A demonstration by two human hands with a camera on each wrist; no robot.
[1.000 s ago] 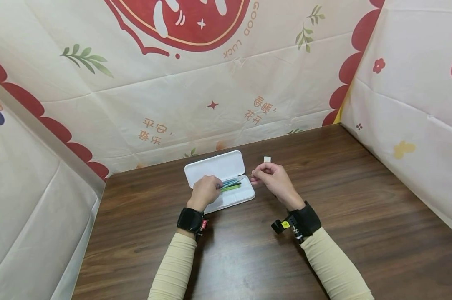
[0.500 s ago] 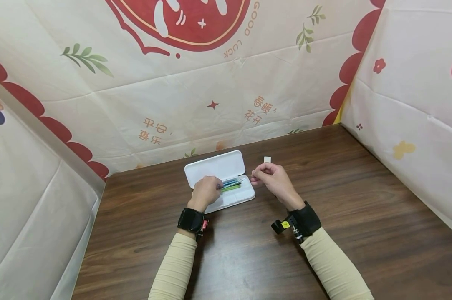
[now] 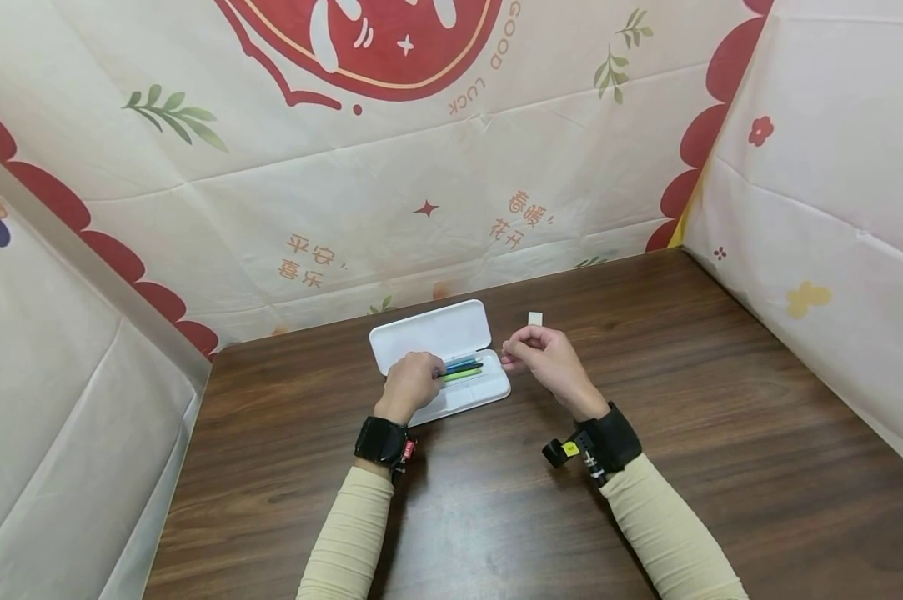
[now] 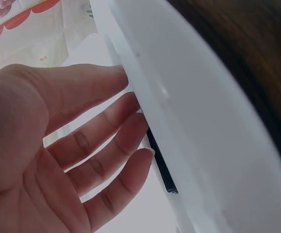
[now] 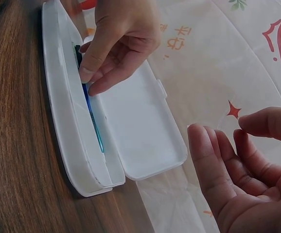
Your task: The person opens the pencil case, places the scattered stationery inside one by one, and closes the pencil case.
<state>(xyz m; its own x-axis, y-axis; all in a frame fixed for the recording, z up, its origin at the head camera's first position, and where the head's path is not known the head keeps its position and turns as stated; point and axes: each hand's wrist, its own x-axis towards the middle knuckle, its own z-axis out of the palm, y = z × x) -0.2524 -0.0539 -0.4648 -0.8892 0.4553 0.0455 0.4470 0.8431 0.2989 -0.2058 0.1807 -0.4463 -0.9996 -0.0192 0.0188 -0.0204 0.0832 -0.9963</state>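
Note:
A white pencil case (image 3: 489, 386) lies on the table with its lid (image 3: 432, 336) raised toward the back. My left hand (image 3: 409, 383) reaches into its left part, thumb and fingers around a dark blue pen (image 5: 87, 97). Several slim pens (image 3: 462, 362), blue, black and green, lie in the case to the right of those fingers. In the left wrist view a black pen end (image 4: 162, 167) shows past my fingertips, and the case wall hides the rest. My right hand (image 3: 552, 367) hovers beside the case's right end, fingers loosely curled, nothing visible in it.
A small white block (image 3: 535, 318) lies on the brown wooden table (image 3: 496, 500) just behind my right hand. Printed cloth walls (image 3: 391, 217) rise at the back and both sides.
The pens in the case have shifted slightly beside my left fingers, the black one now lying more clearly over the green. Both hands stay in nearly the same place.

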